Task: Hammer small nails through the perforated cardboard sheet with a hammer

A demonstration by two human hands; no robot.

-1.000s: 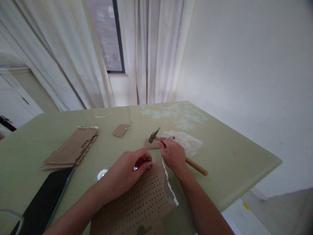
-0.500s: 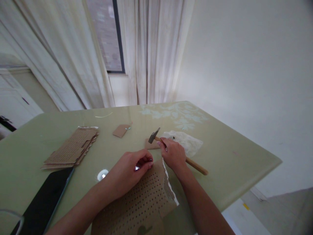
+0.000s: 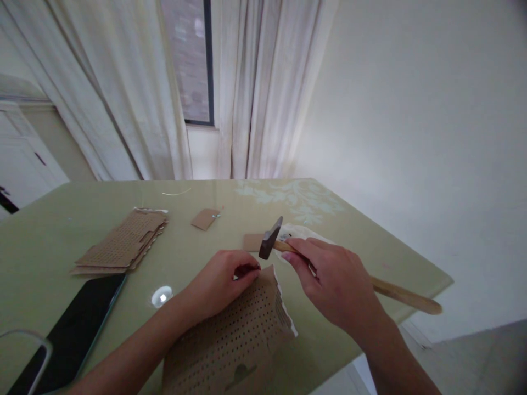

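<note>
Fingers of the left hand are pinched together on something small at the torn top edge of a perforated cardboard sheet lying on the green table; what they hold is too small to tell. Right hand is wrapped around a hammer close behind its dark head, raised just above that spot. Its head looks heavy and the wooden handle stiff, so gripping further back would likely give more swing. Cardboard looks light and easily torn. No readable writing anywhere
</note>
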